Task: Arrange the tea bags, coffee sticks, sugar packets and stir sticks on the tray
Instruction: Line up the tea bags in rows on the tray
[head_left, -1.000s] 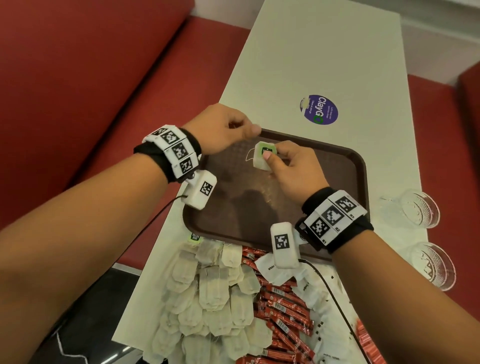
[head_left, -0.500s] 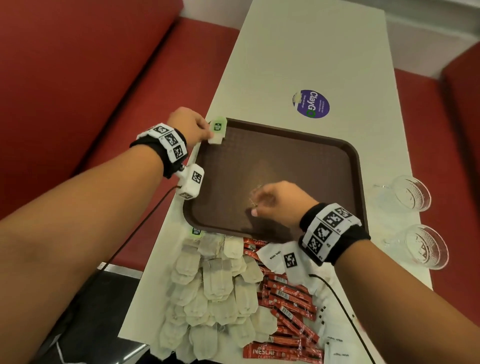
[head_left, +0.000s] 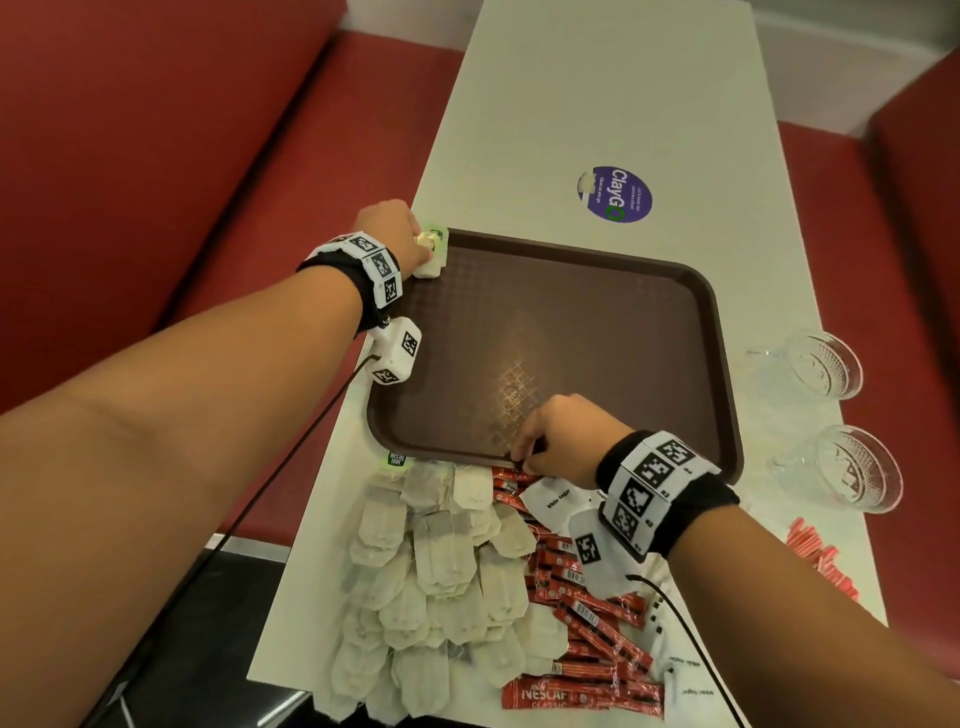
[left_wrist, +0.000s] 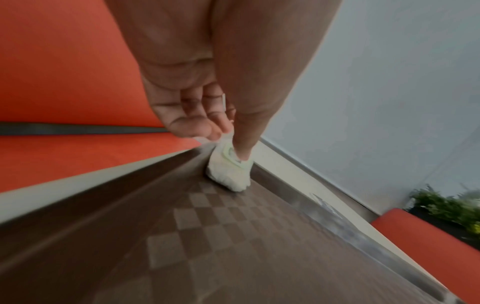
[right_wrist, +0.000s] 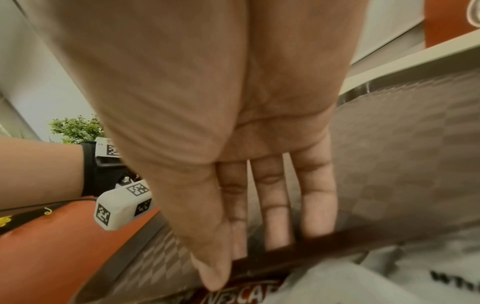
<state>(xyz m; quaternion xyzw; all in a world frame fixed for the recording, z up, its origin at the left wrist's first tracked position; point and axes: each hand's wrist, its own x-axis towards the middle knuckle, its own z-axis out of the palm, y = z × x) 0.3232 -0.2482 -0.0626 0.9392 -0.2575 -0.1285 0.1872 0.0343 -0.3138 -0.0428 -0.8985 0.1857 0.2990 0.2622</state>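
A brown tray (head_left: 571, 322) lies on the white table. My left hand (head_left: 415, 244) pinches a tea bag (head_left: 430, 260) with a green tag at the tray's far-left corner. In the left wrist view the tea bag (left_wrist: 230, 174) touches the tray floor (left_wrist: 233, 246) while thumb and fingers of my left hand (left_wrist: 228, 135) pinch its top. My right hand (head_left: 524, 452) is at the tray's near rim. Its fingers (right_wrist: 275, 216) are straight, with tips hidden behind the rim, and the thumb hangs over a red coffee stick (right_wrist: 246, 296). It holds nothing.
In front of the tray lie a pile of tea bags (head_left: 441, 571), red coffee sticks (head_left: 587, 613) and white sugar packets (head_left: 553, 501). Red sticks (head_left: 815, 561) lie near the right edge. Two glass bowls (head_left: 826, 364) stand right of the tray. Red benches flank the table.
My left hand carried the tea bag from the tray's middle to its far-left corner and lowered it. My right hand let go of the bag and drew back to the near rim.
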